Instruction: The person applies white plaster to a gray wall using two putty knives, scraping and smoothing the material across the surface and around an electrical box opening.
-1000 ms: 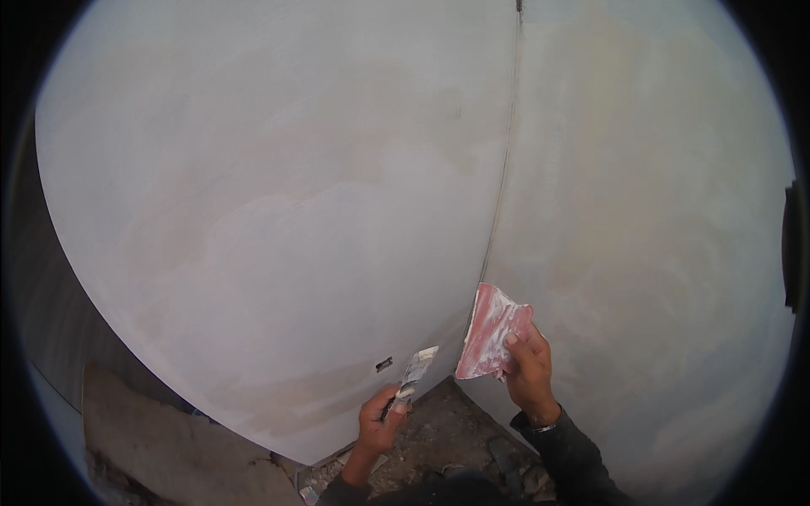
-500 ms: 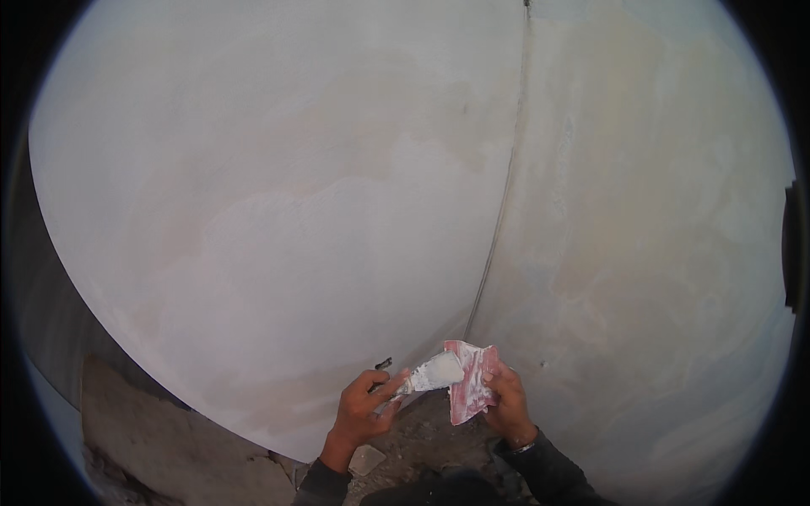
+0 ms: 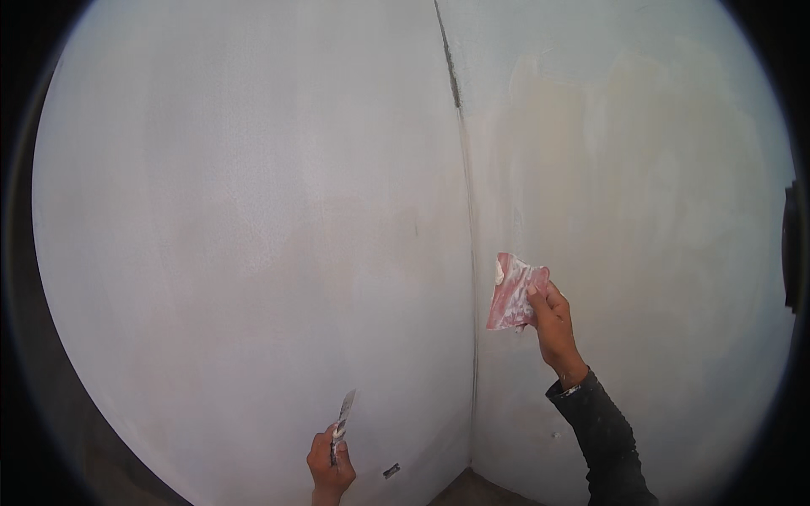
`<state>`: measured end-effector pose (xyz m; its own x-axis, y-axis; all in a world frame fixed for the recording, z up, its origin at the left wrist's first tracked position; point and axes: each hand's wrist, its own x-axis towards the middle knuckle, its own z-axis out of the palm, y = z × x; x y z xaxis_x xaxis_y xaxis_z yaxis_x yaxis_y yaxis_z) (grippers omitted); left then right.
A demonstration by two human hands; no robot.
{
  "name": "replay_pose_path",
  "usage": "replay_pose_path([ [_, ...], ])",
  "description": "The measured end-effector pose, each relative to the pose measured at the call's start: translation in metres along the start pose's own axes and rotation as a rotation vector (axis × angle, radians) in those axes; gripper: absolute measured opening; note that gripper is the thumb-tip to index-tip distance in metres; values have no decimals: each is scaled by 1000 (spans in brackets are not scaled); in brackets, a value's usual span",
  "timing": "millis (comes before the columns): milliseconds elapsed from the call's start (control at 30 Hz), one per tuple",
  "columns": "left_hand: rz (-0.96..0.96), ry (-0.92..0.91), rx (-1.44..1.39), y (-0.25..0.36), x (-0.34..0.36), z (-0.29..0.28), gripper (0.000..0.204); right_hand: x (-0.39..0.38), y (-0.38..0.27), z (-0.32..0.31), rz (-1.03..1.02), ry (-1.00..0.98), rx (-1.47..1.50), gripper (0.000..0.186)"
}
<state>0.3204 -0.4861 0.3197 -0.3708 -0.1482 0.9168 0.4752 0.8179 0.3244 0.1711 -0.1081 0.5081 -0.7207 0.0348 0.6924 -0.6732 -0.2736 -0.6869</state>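
Note:
My right hand (image 3: 555, 325) is raised in front of the right wall and grips a thin pink spreader (image 3: 511, 304) between thumb and fingers. White paste smears its face, and a small lump of paste sits at its upper left edge. Lower down on the left, my left hand (image 3: 330, 468) is closed around the handle of a putty knife (image 3: 346, 411), its narrow blade pointing up. The vertical corner joint (image 3: 470, 211) between the two walls runs just left of the spreader. Whether the spreader touches the wall, I cannot tell.
The left wall (image 3: 253, 211) and right wall (image 3: 641, 211) are pale with patchy coating. A dark gap (image 3: 452, 74) shows high in the corner. A small dark box-like opening (image 3: 391, 471) sits low on the left wall. Brown floor (image 3: 477, 489) shows at the bottom.
My hands have moved apart. The spreader has gone up with the right hand, now carrying a lump of paste; the putty knife has left it and moved down-left. The view has tilted upward.

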Motion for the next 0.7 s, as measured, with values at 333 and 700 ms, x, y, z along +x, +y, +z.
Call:
replay_pose_path([
  [333, -224, 291, -73, -103, -325, -48, 31, 36, 12, 1, -580, 349, -677, 22],
  [700, -88, 336, 472, -89, -639, -51, 29, -15, -8, 23, -688, 418, -955, 37],
])
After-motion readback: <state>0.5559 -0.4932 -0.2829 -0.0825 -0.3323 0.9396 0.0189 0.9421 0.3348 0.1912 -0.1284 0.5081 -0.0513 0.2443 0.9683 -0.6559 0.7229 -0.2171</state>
